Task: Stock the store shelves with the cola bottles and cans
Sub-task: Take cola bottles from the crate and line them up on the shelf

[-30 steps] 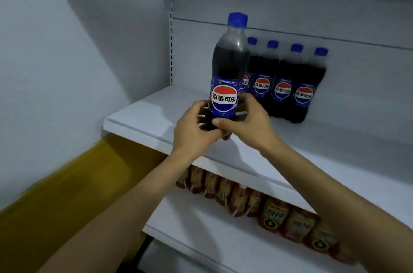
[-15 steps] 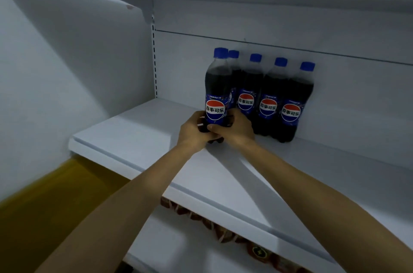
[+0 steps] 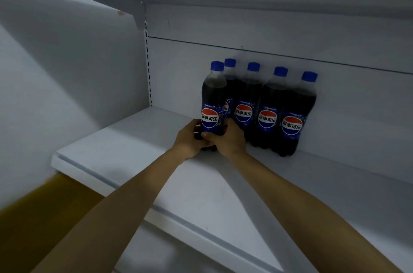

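Both hands have carried the cola bottle (image 3: 211,102) back, setting it against the rear row (image 3: 268,107).

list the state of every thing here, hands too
held cola bottle: upright, capped, gripped low by both hands
row of four cola bottles: upright, capped, against the back wall
left hand: fingers curled round the held bottle's base
right hand: fingers curled round the same base
shelf: bears the row
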